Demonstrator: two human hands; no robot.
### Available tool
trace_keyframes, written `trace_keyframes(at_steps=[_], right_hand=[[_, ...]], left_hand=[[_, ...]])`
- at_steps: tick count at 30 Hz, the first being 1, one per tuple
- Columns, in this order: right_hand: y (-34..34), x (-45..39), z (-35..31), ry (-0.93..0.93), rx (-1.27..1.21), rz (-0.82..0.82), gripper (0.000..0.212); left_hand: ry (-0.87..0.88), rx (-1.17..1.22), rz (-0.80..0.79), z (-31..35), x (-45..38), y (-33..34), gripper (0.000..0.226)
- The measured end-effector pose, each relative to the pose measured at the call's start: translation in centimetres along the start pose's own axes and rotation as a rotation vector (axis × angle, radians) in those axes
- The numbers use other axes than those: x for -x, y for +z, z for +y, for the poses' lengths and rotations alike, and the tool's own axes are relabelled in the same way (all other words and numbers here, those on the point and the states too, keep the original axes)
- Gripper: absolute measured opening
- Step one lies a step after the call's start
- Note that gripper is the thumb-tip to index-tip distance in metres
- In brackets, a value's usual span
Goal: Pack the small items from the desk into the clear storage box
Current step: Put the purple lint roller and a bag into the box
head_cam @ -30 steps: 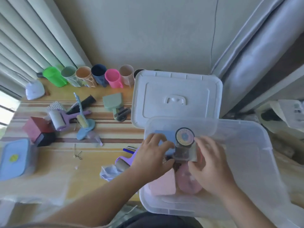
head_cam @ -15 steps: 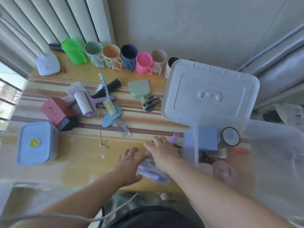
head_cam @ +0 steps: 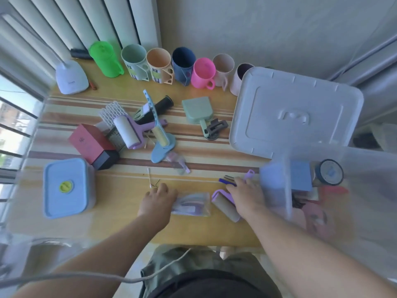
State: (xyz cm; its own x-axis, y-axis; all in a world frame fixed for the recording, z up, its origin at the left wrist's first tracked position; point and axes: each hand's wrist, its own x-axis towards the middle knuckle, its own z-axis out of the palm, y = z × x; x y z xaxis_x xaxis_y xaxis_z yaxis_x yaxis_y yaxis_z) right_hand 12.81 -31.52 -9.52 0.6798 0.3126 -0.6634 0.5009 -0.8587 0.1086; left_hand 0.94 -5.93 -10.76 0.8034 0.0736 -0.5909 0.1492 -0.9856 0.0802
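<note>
The clear storage box (head_cam: 286, 191) stands at the right end of the desk. Inside it are a blue block (head_cam: 300, 177), a round tin (head_cam: 330, 172) and pink items (head_cam: 315, 216). Its white lid (head_cam: 296, 112) lies behind it. My left hand (head_cam: 158, 201) rests with fingers apart on the left end of a clear packet (head_cam: 192, 204) near the front edge. My right hand (head_cam: 247, 195) lies over the handle of a purple lint roller with a bare cardboard core (head_cam: 223, 203), just left of the box. Its fingertips touch a dark blue pen (head_cam: 224, 181); its grip is hidden.
A row of cups (head_cam: 182, 65) and a green jug (head_cam: 105, 59) line the back edge. A white lamp base (head_cam: 72, 77) stands at the back left. Mid-desk lie a red box (head_cam: 90, 140), a second lint roller (head_cam: 129, 132), a blue brush stand (head_cam: 162, 145) and a green dustpan (head_cam: 197, 110). A blue lidded container (head_cam: 66, 188) sits front left.
Both hands have come out of the box and moved left onto the desk. The round tin now stays in the box. My view has swung left.
</note>
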Motion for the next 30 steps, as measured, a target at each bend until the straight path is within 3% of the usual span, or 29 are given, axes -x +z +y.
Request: trace_keyframes(at_steps=[3, 6, 9, 11, 15, 18, 21, 24, 27, 30], right_hand=[[0.5, -0.6, 0.3, -0.007, 0.042, 0.039, 0.019], [0.7, -0.9, -0.3, -0.046, -0.035, 0.132, 0.017], [0.5, -0.4, -1.1, -0.044, -0.131, 0.198, 0.017], [0.2, 0.4, -1.4, -0.025, -0.218, 0.216, 0.019], [-1.4, 2.3, -2.5, -0.08, -0.478, 0.338, 0.021], [-3.2, 4.4, -3.0, -0.219, -0.696, 0.481, 0.014], [-6.2, 8.1, -1.7, -0.314, -0.769, 0.621, 0.027], [-8.8, 12.3, 2.1, -0.337, -0.804, 0.801, 0.035], [-9.7, 15.6, 8.3, -0.3, -0.837, 0.945, 0.036], [-8.2, 18.4, 15.3, -0.246, -0.808, 0.991, 0.038]], left_hand=[[0.043, -0.053, 0.066, -0.7, -0.3, -0.4, 0.068], [0.145, 0.003, 0.057, 0.5, -0.6, -0.3, 0.096], [0.09, -0.023, -0.02, 2.1, -0.7, 0.6, 0.108], [0.034, -0.069, -0.048, 2.2, -0.8, 1.4, 0.096], [-0.005, -0.034, -0.114, 0.5, -0.1, 1.3, 0.044], [-0.02, 0.059, -0.062, 0.0, 0.7, -0.6, 0.035], [0.085, 0.156, 0.014, 2.0, 1.6, -5.7, 0.02], [0.233, 0.233, 0.194, 6.3, 2.7, -12.0, 0.029], [0.19, 0.406, 0.328, 11.4, 4.4, -17.3, 0.021], [0.24, 0.522, 0.403, 17.1, 5.6, -19.3, 0.035]])
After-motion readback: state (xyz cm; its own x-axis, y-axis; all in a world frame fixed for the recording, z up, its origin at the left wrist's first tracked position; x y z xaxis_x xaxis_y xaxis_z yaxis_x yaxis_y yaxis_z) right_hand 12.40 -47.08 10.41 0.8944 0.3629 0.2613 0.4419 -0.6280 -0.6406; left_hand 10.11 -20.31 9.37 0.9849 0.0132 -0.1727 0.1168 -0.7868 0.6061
